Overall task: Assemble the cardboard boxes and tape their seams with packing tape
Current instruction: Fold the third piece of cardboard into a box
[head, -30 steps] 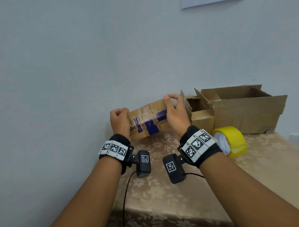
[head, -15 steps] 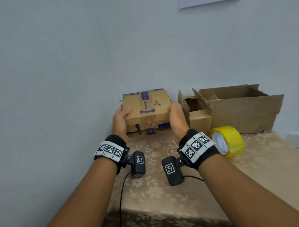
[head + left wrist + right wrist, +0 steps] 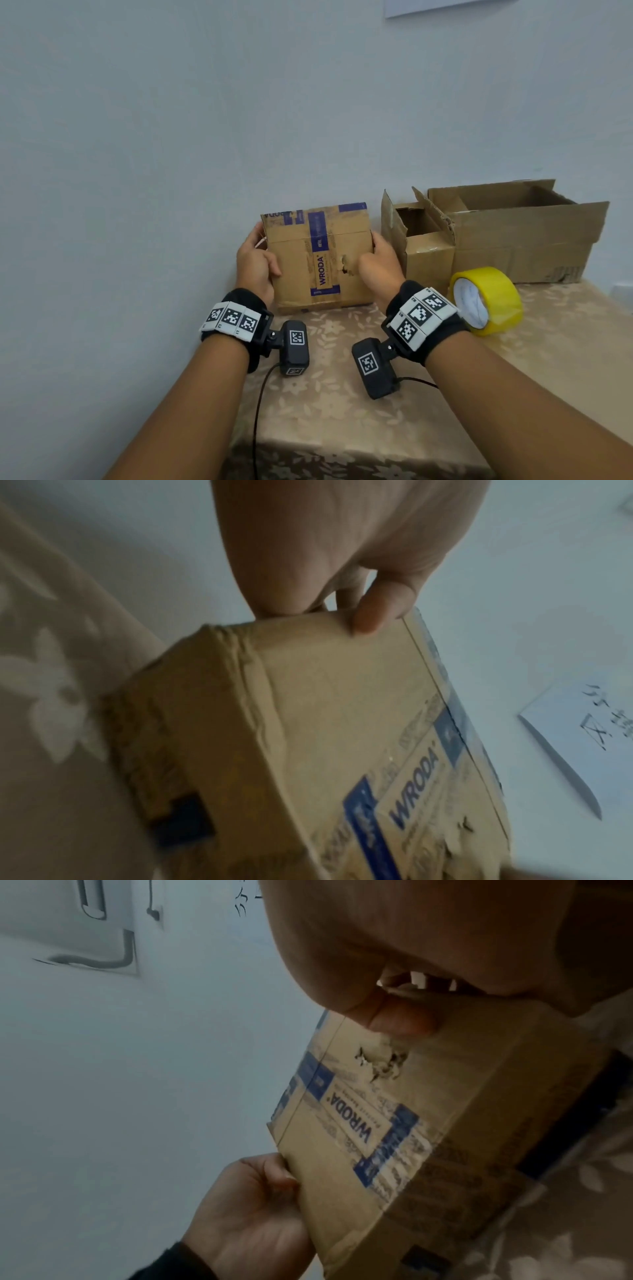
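A small closed cardboard box point(image 3: 294, 270) with blue printed tape reading WRODA and a torn hole stands tilted up on its lower edge at the back left of the table. My left hand point(image 3: 255, 263) grips its left side, thumb on the near face and fingers behind. My right hand point(image 3: 380, 263) grips its right side the same way. The left wrist view shows my thumb point(image 3: 373, 610) on the box point(image 3: 325, 723). In the right wrist view my thumb point(image 3: 394, 1018) presses the box point(image 3: 411, 1123) just above the torn hole. A yellow tape roll point(image 3: 493, 301) stands right of my right wrist.
Two open cardboard boxes stand at the back right, a small one point(image 3: 428, 260) and a larger one point(image 3: 524, 240). The table carries a beige floral cloth point(image 3: 342, 411). A pale wall point(image 3: 137, 171) runs close along the left and behind. A cable hangs off the table's front edge.
The box has been turned from a slanted, held-up pose to standing on the table, then tipped toward me so its printed face shows. Both hands stayed on its sides.
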{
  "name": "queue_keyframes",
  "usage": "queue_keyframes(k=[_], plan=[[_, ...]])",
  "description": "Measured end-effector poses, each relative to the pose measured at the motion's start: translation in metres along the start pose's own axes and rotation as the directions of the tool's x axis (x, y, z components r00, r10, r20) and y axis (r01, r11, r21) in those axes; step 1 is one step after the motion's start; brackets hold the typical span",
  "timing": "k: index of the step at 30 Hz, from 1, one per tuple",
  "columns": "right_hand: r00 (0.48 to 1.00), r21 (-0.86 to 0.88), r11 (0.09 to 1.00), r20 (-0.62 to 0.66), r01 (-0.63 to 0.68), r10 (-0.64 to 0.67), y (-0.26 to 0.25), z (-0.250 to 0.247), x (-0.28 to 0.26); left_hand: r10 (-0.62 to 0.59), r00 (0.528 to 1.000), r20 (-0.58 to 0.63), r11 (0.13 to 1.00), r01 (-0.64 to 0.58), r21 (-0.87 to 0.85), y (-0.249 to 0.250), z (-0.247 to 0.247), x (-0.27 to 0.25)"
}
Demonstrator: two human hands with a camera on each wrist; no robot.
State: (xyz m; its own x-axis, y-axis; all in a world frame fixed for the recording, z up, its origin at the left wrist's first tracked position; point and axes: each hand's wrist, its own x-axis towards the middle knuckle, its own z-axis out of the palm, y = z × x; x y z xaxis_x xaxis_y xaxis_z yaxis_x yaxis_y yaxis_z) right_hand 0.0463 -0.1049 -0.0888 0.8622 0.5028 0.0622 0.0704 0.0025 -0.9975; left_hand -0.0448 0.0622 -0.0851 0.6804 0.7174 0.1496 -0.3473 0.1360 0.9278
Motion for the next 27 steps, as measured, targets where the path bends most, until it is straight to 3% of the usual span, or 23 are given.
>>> queue_keyframes(k=[2, 6, 11, 15, 21, 27], plan=[[0.999, 0.012, 1.0, -0.031, -0.008, 0.008, -0.003, 0.001, 0.0, -0.03, 0.999, -0.017, 0.999, 0.029, -0.038, 0.001, 0.002, -0.002], [0.993, 0.042, 0.998, -0.109, -0.047, 0.052, -0.013, 0.002, 0.0, -0.003, 0.987, -0.16, 0.999, -0.004, -0.04, 0.001, 0.006, 0.001], [0.993, 0.007, 1.0, -0.12, -0.005, 0.006, -0.013, 0.003, 0.0, 0.041, 0.996, -0.078, 0.993, -0.032, 0.112, 0.0, 0.007, 0.009], [0.991, 0.049, 0.996, -0.121, 0.07, -0.063, -0.016, 0.004, -0.002, 0.0, 0.995, -0.1, 0.998, 0.006, 0.06, 0.005, 0.01, 0.006], [0.969, -0.029, 0.981, -0.151, 0.191, -0.193, -0.032, 0.003, -0.009, 0.06, 0.994, -0.088, 0.989, -0.047, 0.141, 0.009, 0.012, 0.001], [0.963, -0.1, 0.976, -0.17, 0.195, -0.21, -0.029, 0.005, -0.007, 0.063, 0.997, -0.054, 0.984, -0.053, 0.169, 0.008, 0.012, -0.006]])
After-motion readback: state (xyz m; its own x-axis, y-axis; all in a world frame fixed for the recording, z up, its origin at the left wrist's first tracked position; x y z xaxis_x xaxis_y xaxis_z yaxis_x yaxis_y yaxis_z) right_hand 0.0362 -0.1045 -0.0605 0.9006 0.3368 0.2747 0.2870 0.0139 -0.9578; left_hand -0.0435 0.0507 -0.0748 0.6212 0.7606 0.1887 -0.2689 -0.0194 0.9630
